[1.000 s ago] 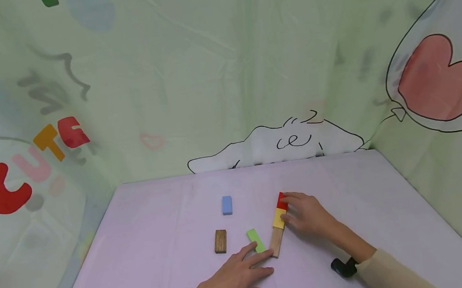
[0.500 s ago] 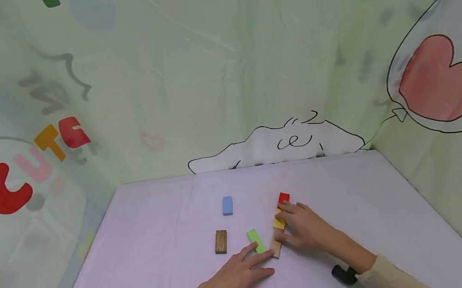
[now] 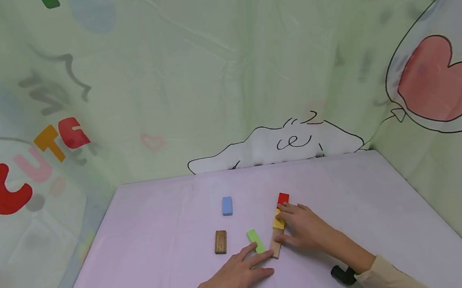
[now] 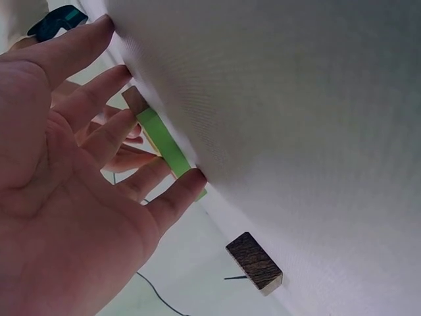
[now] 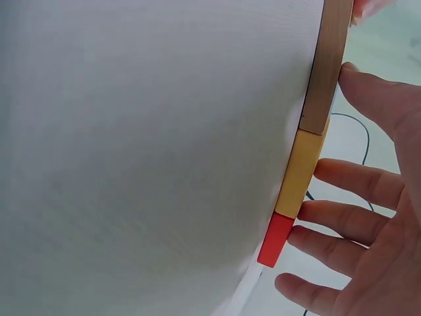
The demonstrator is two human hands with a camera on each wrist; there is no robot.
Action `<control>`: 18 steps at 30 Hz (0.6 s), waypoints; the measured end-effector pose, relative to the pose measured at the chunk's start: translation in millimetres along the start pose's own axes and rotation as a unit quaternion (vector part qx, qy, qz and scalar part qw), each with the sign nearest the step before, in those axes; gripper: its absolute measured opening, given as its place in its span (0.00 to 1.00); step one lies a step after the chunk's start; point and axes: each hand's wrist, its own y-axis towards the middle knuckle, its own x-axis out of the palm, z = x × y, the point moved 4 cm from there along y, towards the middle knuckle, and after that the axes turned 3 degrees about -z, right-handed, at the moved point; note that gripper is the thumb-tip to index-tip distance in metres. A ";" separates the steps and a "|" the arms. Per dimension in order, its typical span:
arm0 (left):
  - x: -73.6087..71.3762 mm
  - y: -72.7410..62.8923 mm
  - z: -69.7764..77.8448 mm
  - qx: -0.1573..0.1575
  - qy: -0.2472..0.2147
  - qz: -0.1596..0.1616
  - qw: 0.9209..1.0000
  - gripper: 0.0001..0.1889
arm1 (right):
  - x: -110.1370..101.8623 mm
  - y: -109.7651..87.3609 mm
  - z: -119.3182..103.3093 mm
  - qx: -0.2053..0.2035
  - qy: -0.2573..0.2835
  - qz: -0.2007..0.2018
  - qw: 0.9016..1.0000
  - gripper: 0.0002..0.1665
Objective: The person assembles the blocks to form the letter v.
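A light wood block (image 3: 275,250), a yellow block (image 3: 278,223) and a red block (image 3: 284,197) lie end to end in a slanting row on the table. My right hand (image 3: 307,224) rests along the row's right side with fingers extended. In the right wrist view its thumb is at the wood block (image 5: 327,72), and its fingertips are at the yellow block (image 5: 300,172) and the red block (image 5: 275,240). My left hand (image 3: 235,278) is spread, fingertips at the lower end of a green block (image 3: 255,240) and by the near end of the wood block.
A dark brown block (image 3: 220,242) lies left of the green one, with a blue block (image 3: 227,206) farther back. A black device (image 3: 343,275) sits at my right wrist. Printed cloth walls (image 3: 208,81) stand behind the table (image 3: 159,225) and at both sides.
My right hand has slid nearer along the row, from the red and yellow blocks until its thumb reaches the wood block. The left hand stays where it was.
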 end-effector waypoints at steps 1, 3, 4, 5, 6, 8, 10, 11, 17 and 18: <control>0.0 0.2 0.1 0.000 0.000 -0.001 1.000 0.28 | -0.2 -0.1 -0.2 0.001 0.003 -0.004 1.000 0.34; -0.1 0.6 0.2 -0.002 0.001 -0.003 1.000 0.28 | -0.7 -0.5 -1.1 0.003 0.008 -0.009 1.000 0.34; -0.2 0.7 0.3 -0.004 0.000 -0.005 1.000 0.28 | -1.1 -0.7 -1.6 0.003 0.011 -0.011 1.000 0.34; -0.4 0.7 0.5 -0.005 -0.002 -0.006 1.000 0.28 | -1.4 -0.8 -2.1 0.002 0.013 -0.012 1.000 0.34; -0.8 0.9 0.7 -0.007 -0.005 -0.008 1.000 0.28 | -1.6 -1.0 -2.5 0.001 0.013 -0.011 1.000 0.34; -1.9 1.1 1.2 -0.009 -0.009 -0.011 1.000 0.28 | -1.7 -1.1 -2.4 0.002 0.012 -0.011 1.000 0.34; -2.8 1.2 1.7 -0.010 -0.014 -0.012 1.000 0.28 | -1.9 -1.1 -2.1 0.004 0.012 -0.010 1.000 0.34; -3.2 1.3 2.0 -0.010 -0.014 -0.011 1.000 0.28 | -1.8 -1.0 -1.9 0.005 0.013 -0.010 1.000 0.34; -2.4 1.4 3.8 -0.002 -0.005 0.005 1.000 0.28 | 1.3 -0.9 0.0 0.015 0.026 -0.017 0.999 0.34; -2.1 1.5 4.0 0.001 -0.001 0.010 1.000 0.28 | 1.6 -1.2 0.2 0.016 0.028 -0.017 0.999 0.34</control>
